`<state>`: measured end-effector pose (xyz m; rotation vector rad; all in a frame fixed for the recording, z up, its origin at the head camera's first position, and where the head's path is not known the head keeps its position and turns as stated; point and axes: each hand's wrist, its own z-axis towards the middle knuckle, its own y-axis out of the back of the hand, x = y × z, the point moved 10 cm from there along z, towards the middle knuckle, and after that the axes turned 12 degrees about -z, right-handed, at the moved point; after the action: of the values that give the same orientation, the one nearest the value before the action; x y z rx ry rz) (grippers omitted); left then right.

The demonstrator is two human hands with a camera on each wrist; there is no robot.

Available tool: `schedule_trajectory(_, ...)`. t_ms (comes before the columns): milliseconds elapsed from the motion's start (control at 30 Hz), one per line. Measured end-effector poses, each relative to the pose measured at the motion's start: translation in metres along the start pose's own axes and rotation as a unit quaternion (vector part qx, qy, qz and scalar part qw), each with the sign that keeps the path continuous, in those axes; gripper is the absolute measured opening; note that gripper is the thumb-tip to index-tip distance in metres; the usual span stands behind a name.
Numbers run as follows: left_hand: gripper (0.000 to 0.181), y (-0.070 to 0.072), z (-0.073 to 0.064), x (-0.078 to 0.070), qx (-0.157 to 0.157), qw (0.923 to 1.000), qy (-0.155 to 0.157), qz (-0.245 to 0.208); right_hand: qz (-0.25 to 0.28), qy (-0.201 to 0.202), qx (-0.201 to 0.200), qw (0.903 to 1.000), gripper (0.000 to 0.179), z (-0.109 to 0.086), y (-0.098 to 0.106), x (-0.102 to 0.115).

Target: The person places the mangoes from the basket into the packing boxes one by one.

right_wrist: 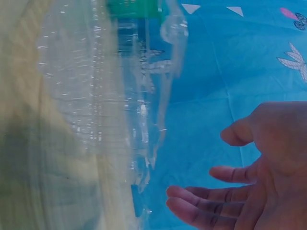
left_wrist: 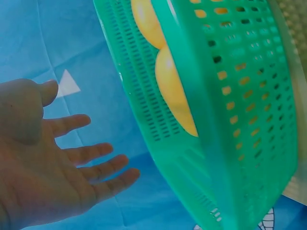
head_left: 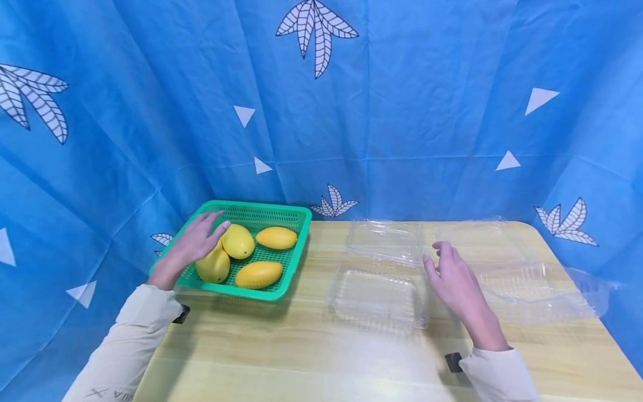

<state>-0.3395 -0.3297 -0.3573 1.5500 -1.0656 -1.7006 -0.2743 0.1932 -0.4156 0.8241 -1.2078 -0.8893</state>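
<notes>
My left hand hovers over the left side of a green plastic basket, fingers spread and holding nothing. Inside the basket lie two orange mango-shaped fruits and rounder yellow fruits; the hand partly covers the yellow ones in the head view. Seen from the left wrist, the palm faces the basket's holed wall. My right hand, empty with loosely bent fingers, is above the table just right of a clear plastic clamshell container, whose lid lies folded back behind its base.
A second clear clamshell sits at the table's right, partly behind the right hand. Light wood tabletop runs along the front. A blue printed curtain closes off the back and both sides.
</notes>
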Motion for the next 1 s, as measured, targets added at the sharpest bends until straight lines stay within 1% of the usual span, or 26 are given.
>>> schedule_trajectory(167, 0.073, 0.000, -0.002, 0.011, 0.000, 1.0000, 0.008, 0.002, -0.023, -0.015, 0.010, 0.9996, 0.053, -0.006, -0.007, -0.003)
schedule_trajectory(333, 0.074, -0.001, -0.002, 0.020, 0.000, 1.0000, 0.009, 0.000, -0.036, -0.010, -0.003, 0.9993, 0.047, -0.011, -0.010, -0.005)
schedule_trajectory(400, 0.074, -0.001, -0.003, 0.023, 0.002, 0.9999, 0.010, 0.000, -0.042, -0.012, -0.002, 0.9990, 0.046, -0.013, -0.012, -0.007)
schedule_trajectory(600, 0.073, 0.000, -0.006, 0.033, 0.007, 0.9997, 0.022, 0.011, -0.054, -0.023, 0.036, 0.9976, 0.049, -0.021, -0.027, -0.015)
schedule_trajectory(833, 0.076, -0.001, -0.008, 0.039, 0.017, 0.9991, 0.037, 0.009, -0.067, -0.014, 0.057, 0.9960, 0.046, -0.027, -0.036, -0.017)
schedule_trajectory(1000, 0.076, -0.005, -0.008, 0.046, 0.033, 0.9982, 0.049, 0.012, -0.065, -0.010, 0.075, 0.9950, 0.042, -0.033, -0.042, -0.016)
